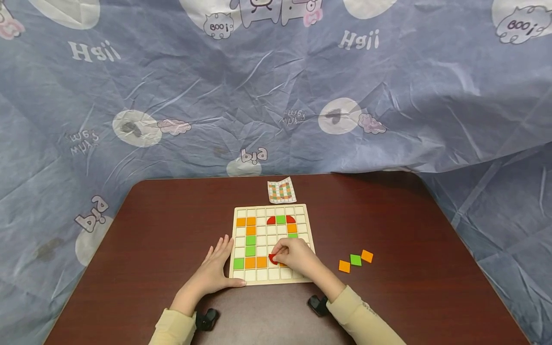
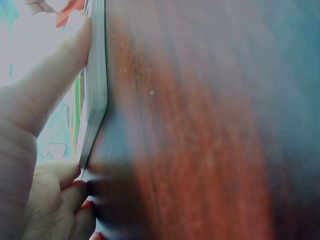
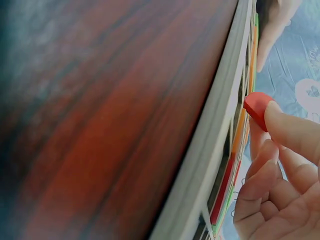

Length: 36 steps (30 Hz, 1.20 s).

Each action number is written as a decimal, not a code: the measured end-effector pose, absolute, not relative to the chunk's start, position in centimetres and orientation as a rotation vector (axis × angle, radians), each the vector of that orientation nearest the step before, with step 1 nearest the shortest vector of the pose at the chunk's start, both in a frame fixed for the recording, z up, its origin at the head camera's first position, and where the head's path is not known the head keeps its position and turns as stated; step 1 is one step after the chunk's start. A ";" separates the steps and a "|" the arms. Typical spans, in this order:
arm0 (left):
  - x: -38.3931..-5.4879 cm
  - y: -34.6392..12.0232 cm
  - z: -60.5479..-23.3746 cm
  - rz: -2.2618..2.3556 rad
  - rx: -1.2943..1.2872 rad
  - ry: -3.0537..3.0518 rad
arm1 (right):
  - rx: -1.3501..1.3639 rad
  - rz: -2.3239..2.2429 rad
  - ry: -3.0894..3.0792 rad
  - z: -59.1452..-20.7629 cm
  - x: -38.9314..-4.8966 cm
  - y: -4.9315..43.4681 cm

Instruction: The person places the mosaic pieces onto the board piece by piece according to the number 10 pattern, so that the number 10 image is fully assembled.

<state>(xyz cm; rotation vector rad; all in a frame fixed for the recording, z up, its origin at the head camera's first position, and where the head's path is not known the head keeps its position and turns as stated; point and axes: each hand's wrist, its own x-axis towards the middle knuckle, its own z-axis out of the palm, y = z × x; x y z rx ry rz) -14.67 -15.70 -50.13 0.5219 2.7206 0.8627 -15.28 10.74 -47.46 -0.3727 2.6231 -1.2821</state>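
Observation:
A pale wooden grid board (image 1: pixel 262 251) lies on the table with orange, green and red tiles set in its squares. Along the board's left edge rests my left hand (image 1: pixel 210 274), fingers spread straight and thumb at the front corner. My right hand (image 1: pixel 297 256) is over the lower middle of the board, pinching a red rounded tile (image 3: pixel 257 107) between thumb and finger. In the right wrist view that tile stands tilted at the board's surface. Beyond the right hand are two red tiles with a green tile (image 1: pixel 281 219) between them. The right hand hides some squares beneath it.
Two orange tiles and a green tile (image 1: pixel 355 260) lie loose on the dark wooden table (image 1: pixel 172 215), right of the board. Behind the board is a small card (image 1: pixel 281 190) printed with a coloured grid. A grey-blue patterned cloth (image 1: pixel 276 86) hangs behind the table.

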 end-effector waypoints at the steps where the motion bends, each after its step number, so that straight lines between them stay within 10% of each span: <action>1: -14.7 -15.7 -50.1 0.865 0.521 2.721 | -0.392 -1.264 2.631 -47.5 -15.3 10.7; 36: -14.8 -15.7 -50.2 0.854 0.522 2.712 | -0.722 -0.821 2.949 -47.0 -14.8 9.7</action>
